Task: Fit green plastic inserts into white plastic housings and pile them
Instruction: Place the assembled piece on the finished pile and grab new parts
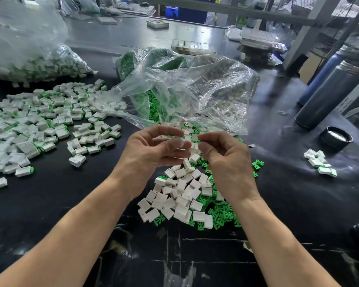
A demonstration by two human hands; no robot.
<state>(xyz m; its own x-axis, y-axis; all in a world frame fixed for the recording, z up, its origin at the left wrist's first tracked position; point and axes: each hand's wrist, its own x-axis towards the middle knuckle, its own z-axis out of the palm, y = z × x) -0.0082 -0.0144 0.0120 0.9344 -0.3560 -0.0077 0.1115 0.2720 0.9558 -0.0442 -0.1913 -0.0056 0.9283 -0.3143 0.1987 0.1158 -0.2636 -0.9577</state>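
Here, above the loose heap of small white rectangular plastic housings and green pronged plastic inserts on the black glossy desk, both hands are raised and brought together. The left hand has its fingers curled, thumb and forefinger pinching what looks like a small white housing, though blur and the fingers hide most of it. The right hand is also curled, its fingertips closed on something just right of that housing; I cannot tell whether it is a green insert, since nothing green shows between the fingers. The two pinches almost touch, directly over the far edge of the heap, so the fit seems to turn on the right hand's piece travelling leftward into the housing's open end; how the housing's long axis lies I cannot make out. Beyond the heap lies a crumpled clear plastic bag spilling more green and white parts. Well to the left of the heap spreads the wide pile of finished white housings with green ends, nearer the left hand, which would likely drop the assembled piece there. Right of the heap sits a small cluster of further parts, and beyond it a dark cylindrical flask with its black lid alongside.
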